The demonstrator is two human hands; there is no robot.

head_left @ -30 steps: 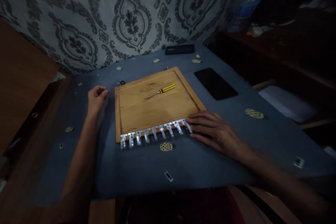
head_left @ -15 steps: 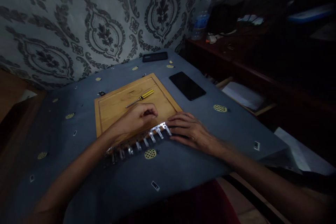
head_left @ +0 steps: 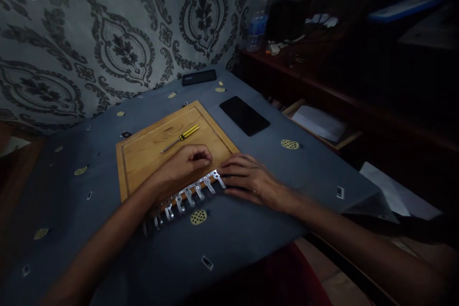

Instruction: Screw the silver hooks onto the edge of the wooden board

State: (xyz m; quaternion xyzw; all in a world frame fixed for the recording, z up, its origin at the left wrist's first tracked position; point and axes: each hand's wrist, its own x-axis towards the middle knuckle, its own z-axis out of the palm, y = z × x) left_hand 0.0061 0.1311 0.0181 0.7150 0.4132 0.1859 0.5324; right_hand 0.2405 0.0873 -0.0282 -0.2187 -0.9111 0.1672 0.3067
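A wooden board (head_left: 143, 162) lies on the blue patterned cloth, with a yellow and black screwdriver (head_left: 180, 138) on it. Along the board's near edge runs a row of several shiny metal clips (head_left: 199, 192). Over the board, my left hand (head_left: 186, 160) is closed, its fingers curled above the row; whatever they hold, if anything, is hidden. At the right end of the row lies my right hand (head_left: 253, 179), its fingers slightly spread and the tips touching the last metal piece.
A black phone (head_left: 244, 115) lies right of the board, and a dark case (head_left: 199, 77) sits behind it. A water bottle (head_left: 258, 19) stands on the dark red desk (head_left: 287, 68) at the back right. Papers (head_left: 319, 123) lie in an open drawer.
The view has turned slightly, so everything sits further left. More of the metal row's clips catch the light. Both hands keep nearly the same pose.
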